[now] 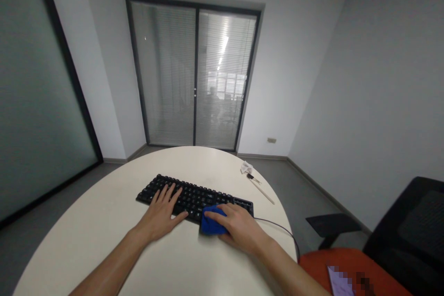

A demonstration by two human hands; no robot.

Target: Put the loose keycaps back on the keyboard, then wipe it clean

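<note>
A black keyboard (204, 196) lies slightly askew on the pale round table (180, 263). My left hand (161, 212) rests on its left part, fingers spread over the keys and holding nothing. At the keyboard's front edge, right of the middle, my right hand (236, 224) grips a folded blue cloth (213, 222) and presses it against the keys. The cloth hides some of the keys below it. From the keyboard's right end a thin black cable (280, 227) runs over the table edge.
Near the table's right rim lie a crumpled white tissue (246, 167) and a thin brush (260, 188) with a dark head. An office chair with an orange seat (333, 259) and black armrest (333, 223) stands close at the right. Glass doors with blinds (194, 78) are behind the table.
</note>
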